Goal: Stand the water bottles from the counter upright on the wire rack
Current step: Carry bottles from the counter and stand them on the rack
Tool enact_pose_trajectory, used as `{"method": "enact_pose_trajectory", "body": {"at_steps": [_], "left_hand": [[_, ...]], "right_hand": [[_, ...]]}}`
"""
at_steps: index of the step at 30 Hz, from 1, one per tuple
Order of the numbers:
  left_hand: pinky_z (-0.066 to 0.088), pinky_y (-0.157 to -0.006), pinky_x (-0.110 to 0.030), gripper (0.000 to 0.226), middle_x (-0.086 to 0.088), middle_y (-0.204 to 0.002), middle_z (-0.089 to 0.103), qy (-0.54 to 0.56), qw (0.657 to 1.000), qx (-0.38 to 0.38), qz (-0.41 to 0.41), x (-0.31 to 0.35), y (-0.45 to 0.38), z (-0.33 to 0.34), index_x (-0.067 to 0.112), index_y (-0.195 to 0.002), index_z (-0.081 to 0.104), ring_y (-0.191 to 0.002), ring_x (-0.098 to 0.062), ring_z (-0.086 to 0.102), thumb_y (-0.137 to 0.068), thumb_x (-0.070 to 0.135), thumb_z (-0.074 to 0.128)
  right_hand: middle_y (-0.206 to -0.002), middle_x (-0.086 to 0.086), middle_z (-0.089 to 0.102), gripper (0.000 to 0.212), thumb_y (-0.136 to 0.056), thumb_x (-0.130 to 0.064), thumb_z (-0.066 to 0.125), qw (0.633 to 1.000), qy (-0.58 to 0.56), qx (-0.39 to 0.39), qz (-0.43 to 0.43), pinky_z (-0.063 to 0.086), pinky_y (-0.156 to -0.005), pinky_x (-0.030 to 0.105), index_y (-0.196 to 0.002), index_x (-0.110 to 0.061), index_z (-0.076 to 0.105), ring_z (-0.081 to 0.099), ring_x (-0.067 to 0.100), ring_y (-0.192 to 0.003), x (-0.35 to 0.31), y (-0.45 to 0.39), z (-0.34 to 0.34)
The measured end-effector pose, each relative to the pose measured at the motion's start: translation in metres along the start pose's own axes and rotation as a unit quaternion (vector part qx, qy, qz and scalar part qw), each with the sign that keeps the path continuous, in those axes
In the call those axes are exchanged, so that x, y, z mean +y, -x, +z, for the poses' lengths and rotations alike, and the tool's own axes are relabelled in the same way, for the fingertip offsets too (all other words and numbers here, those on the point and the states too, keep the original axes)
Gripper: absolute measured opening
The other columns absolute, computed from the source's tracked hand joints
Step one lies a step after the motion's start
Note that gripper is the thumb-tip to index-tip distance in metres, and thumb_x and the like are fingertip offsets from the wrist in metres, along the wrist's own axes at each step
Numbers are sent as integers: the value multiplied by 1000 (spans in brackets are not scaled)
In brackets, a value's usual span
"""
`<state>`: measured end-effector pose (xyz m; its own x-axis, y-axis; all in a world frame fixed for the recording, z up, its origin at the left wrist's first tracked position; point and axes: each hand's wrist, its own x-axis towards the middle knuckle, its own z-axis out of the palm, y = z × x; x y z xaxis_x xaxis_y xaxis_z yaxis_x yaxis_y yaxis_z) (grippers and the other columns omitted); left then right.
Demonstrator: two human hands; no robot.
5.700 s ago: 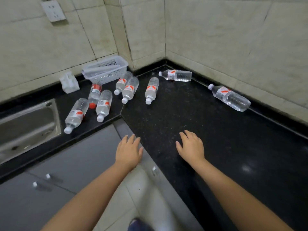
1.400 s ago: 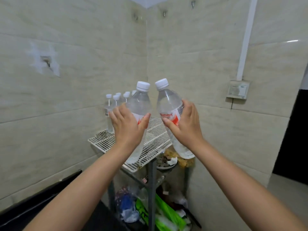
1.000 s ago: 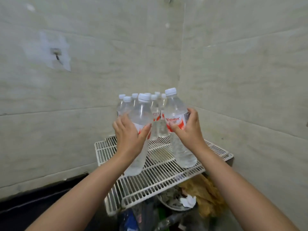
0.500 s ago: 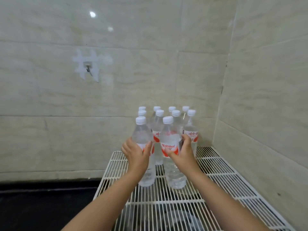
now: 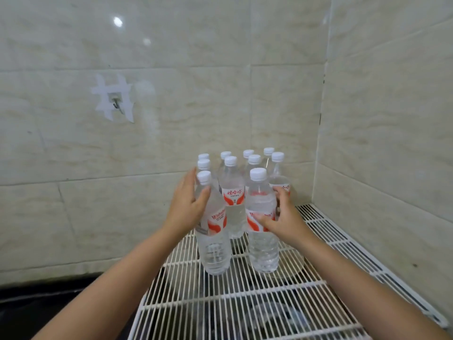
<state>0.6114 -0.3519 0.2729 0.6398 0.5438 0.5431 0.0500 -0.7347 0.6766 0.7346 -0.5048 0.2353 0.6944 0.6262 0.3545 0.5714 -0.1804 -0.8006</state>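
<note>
Left hand (image 5: 188, 207): fingers (image 5: 187, 182) straight and spread, lying along the outer side of the left clear plastic water bottle with white cap and red-and-white label (image 5: 213, 224). The thumb crosses the shoulder of that bottle near the neck. The hold looks loose, more a steadying touch than a clamp.

Right hand (image 5: 282, 219): fingers (image 5: 282, 195) curled round the far side of the right clear plastic water bottle of the same make (image 5: 261, 217), thumb laid across the red label at the front. Whether this hand presses firmly or only rests, cannot be told.

Both front bottles stand upright, bases on the white wire rack (image 5: 245, 303), just beside each other with a narrow gap between. Directly behind them, toward the wall corner, stands a tight cluster of matching capped bottles (image 5: 253, 165), all upright.

Judgement: the two front bottles are set down as a new row in front of the cluster, and the hands remain on them to check that the bases sit flat across the wires. Narrow bases on spaced wires may rock; release should be slow.

Beyond the rack: beige tiled wall (image 5: 171, 106) with a small taped metal hook (image 5: 116, 104), up and left of the cluster. The dark worktop edge (image 5: 49, 298) shows left of the rack; no bottles visible there.
</note>
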Motion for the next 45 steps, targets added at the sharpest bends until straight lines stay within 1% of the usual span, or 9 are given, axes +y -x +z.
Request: {"method": "enact_pose_trajectory", "body": {"at_steps": [8,12,16,23,28,32,38,40,45], "left_hand": [[37,-101,-25,37,-8,-138,52,-112,981,-144,66,17,-37,-18,8,-132,49,-124,-21,51,-96,6,44],[37,-94,-21,37,-6,-134,56,-168,963,-191,91,23,-43,-20,13,-133,50,-119,-20,53,-96,12,46],[32,-67,-21,29,-11,-105,68,-221,959,-129,120,26,-39,-16,8,-114,62,-90,-23,57,-92,24,53],[35,-61,-28,29,-6,-78,52,-236,971,4,29,28,-25,-12,9,-81,51,-82,-28,55,-82,36,59],[43,-91,-32,41,-6,-129,57,-172,974,-140,49,32,-24,-11,14,-130,48,-118,-24,53,-91,26,52],[37,-89,-23,45,-5,-132,54,-141,965,-211,68,35,-25,-20,14,-135,45,-119,-20,51,-91,14,54],[41,-72,-31,20,-12,-96,64,-168,979,-113,30,27,-26,-18,9,-105,62,-99,-30,59,-87,18,60],[39,-69,-30,13,-10,-88,59,-165,981,-100,25,26,-25,-17,9,-98,61,-98,-32,60,-88,17,59],[44,-85,-33,45,-12,-123,60,-216,970,-110,24,32,-27,-12,10,-129,48,-112,-29,55,-88,25,59]], "right_hand": [[-123,11,55,46,-86,-40,58,970,208,113,-55,42,-89,36,-119,-9,51,51,27,-114,-44,-28,-16],[-110,10,62,45,-85,-50,53,906,416,68,-45,36,-66,27,-107,-12,60,58,29,-101,-67,-47,-15],[-82,11,59,29,-88,-31,55,910,413,12,-41,32,-59,25,-70,-8,56,55,29,-92,-72,-54,-26],[-126,6,57,33,-91,-16,52,921,354,-146,-76,30,-80,19,-124,-12,55,44,10,-97,-76,-51,-52],[-94,8,58,23,-91,-32,51,904,407,-113,-66,38,-73,29,-98,-13,61,52,23,-90,-73,-57,-51],[-64,-1,40,44,-88,-50,48,847,529,-37,-40,28,-48,26,-59,-18,42,47,22,-73,-72,-57,-41],[-98,0,53,29,-91,-25,52,896,407,-149,-93,34,-74,25,-117,-14,58,47,17,-88,-77,-48,-54],[-100,-7,49,31,-92,-19,51,911,365,-165,-99,33,-77,23,-122,-17,55,45,13,-90,-78,-45,-57],[-96,5,60,31,-88,-42,53,891,432,-116,-78,37,-64,27,-100,-15,58,51,19,-85,-76,-48,-49]]}}
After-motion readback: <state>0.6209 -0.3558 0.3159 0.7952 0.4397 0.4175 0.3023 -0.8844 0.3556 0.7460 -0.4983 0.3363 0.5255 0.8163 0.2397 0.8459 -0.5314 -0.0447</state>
